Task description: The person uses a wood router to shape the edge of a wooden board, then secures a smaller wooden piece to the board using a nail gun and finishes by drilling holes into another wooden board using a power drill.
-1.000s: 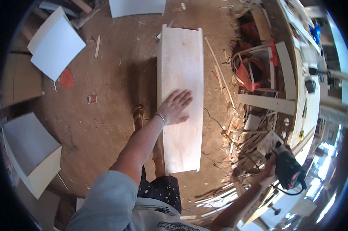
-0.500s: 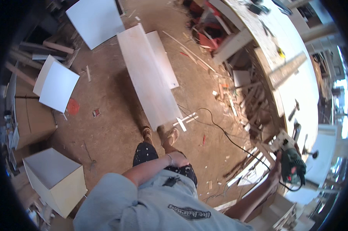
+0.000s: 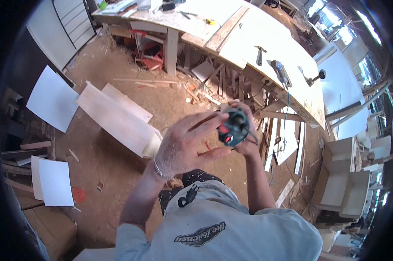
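The surface's [image 3: 292,48] near edge curves past beyond the hands, with brown floor [image 3: 103,174] stretching left of the person toward two white panels [image 3: 55,185]. Above that floor, near the legs, the right hand's [image 3: 248,145] grip is clamped around a green power tool [image 3: 235,125]. The left hand [image 3: 181,141] has its fingers spread apart beside the tool, fingertips at its rim; whether they touch I cannot tell. A long pale board [image 3: 118,124] lies slantwise ahead and to the left, blocking that side. Wood offcuts [image 3: 216,80] crowd beneath the surface, and loose strips [image 3: 276,141] lie to the right. On top, near the edge, rest a hammer [image 3: 259,55] and a second power tool [image 3: 281,73], its cord [image 3: 288,104] hanging over the edge.
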